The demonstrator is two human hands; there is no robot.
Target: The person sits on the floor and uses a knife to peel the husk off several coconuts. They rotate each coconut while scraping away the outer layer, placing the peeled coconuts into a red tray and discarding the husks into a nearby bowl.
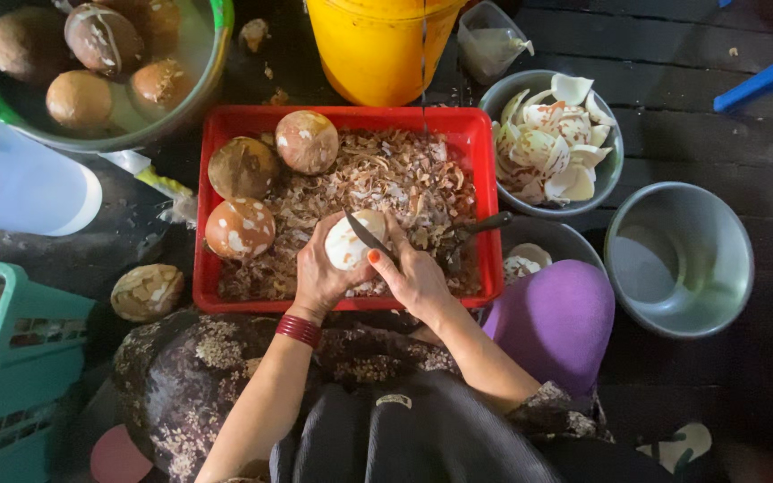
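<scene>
While the left hand [319, 279] wraps its fingers closed around a peeled white coconut [349, 243], the right hand [418, 279] is closed on the handle of a knife [367, 236], and the dark blade lies across the top of the coconut. Both hands are above the near edge of a red plastic tray [474, 143], which sits on the dark wooden floor [700, 116] in front of the person's knees.

Brown peel shavings [386, 179] fill the tray. At its left side lie three partly peeled coconuts [307, 141], very near the left hand. A second knife with a dark handle [480, 224] rests at the right side of the tray, just beside the right hand.

Behind the tray stands a yellow bucket [373, 54], touching or almost touching the far wall. To the right, a grey metal bowl [539, 89] holds white coconut pieces [552, 143], and another grey bowl [680, 258] stands further right, well apart from the hands. A smaller bowl [547, 243] is partly hidden behind a purple cloth [555, 322] on the person's right knee.

At the top left, a big basin [194, 80] holds brown unpeeled coconuts [78, 98]. One more coconut [147, 292] lies on the floor left of the tray, near a teal plastic basket [20, 376]. A red bangle [298, 330] is on the left wrist.
</scene>
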